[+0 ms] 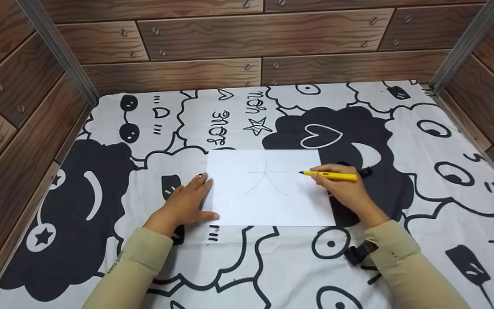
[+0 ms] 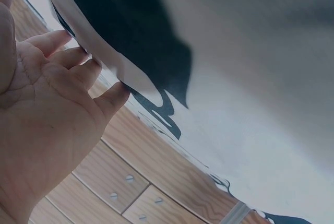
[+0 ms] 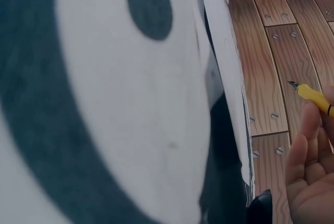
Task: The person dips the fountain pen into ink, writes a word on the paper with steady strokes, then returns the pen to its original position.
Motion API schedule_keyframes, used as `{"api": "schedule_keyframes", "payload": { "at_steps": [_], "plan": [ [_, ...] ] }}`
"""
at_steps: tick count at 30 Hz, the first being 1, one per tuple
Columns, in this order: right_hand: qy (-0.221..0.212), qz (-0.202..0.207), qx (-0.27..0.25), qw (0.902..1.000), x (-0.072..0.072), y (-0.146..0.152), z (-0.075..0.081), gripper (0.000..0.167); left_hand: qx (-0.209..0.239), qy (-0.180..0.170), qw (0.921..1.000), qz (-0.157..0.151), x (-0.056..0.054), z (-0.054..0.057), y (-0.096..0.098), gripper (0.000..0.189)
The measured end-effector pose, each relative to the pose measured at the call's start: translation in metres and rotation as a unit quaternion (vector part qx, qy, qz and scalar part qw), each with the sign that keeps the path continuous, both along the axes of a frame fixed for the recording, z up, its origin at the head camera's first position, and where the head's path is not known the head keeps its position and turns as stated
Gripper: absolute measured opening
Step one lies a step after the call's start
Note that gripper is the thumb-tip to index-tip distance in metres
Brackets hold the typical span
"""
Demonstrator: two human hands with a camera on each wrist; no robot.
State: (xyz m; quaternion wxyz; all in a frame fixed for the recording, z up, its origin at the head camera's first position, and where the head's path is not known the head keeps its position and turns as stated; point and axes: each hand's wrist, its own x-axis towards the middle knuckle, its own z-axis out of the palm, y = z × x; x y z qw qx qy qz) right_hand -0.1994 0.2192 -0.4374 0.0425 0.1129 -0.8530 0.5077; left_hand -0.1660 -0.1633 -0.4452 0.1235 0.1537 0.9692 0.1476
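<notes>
A white sheet of paper (image 1: 230,206) lies on the patterned cloth, with thin faint strokes in its middle: a short upright line, a level line across it and two curved lines spreading downward. My right hand (image 1: 343,186) pinches a yellow fountain pen (image 1: 337,175) over the paper's right side, its nib pointing left toward the strokes. In the right wrist view the dark nib of the fountain pen (image 3: 313,97) shows bare. My left hand (image 1: 189,201) rests at the paper's left edge, thumb at the lower corner and fingers extended along the side.
A black-and-white cloth (image 1: 230,262) with cartoon faces covers the table. Wood-plank-patterned walls (image 1: 200,38) stand at the back and both sides, with metal posts (image 1: 461,47) at the corners. A small black device (image 1: 360,252) sits at my right wrist.
</notes>
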Motion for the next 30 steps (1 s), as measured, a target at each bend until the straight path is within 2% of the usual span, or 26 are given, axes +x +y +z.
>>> {"api": "schedule_keyframes", "payload": {
  "at_steps": [6, 12, 20, 27, 30],
  "plan": [
    [0.033, -0.006, -0.025, 0.9991, -0.005, 0.006, -0.002, 0.021, 0.001, -0.002, 1.0, 0.003, 0.0, 0.001, 0.0, 0.094],
    [0.041, -0.018, -0.033, 0.9985, -0.007, 0.011, 0.0, 0.021, -0.001, 0.0, 1.0, 0.001, 0.001, 0.001, 0.0, 0.094],
    [0.045, -0.02, -0.048, 0.9976, 0.003, 0.014, 0.02, 0.021, 0.002, 0.001, 1.0, 0.0, 0.001, 0.001, -0.001, 0.093],
    [0.046, -0.032, -0.054, 0.997, -0.01, 0.038, 0.002, 0.025, 0.001, 0.005, 1.0, -0.001, 0.001, 0.001, 0.0, 0.093],
    [0.047, -0.042, -0.05, 0.9967, -0.011, 0.046, 0.0, 0.026, -0.001, 0.003, 1.0, 0.001, 0.0, 0.0, 0.0, 0.094]
  ]
}}
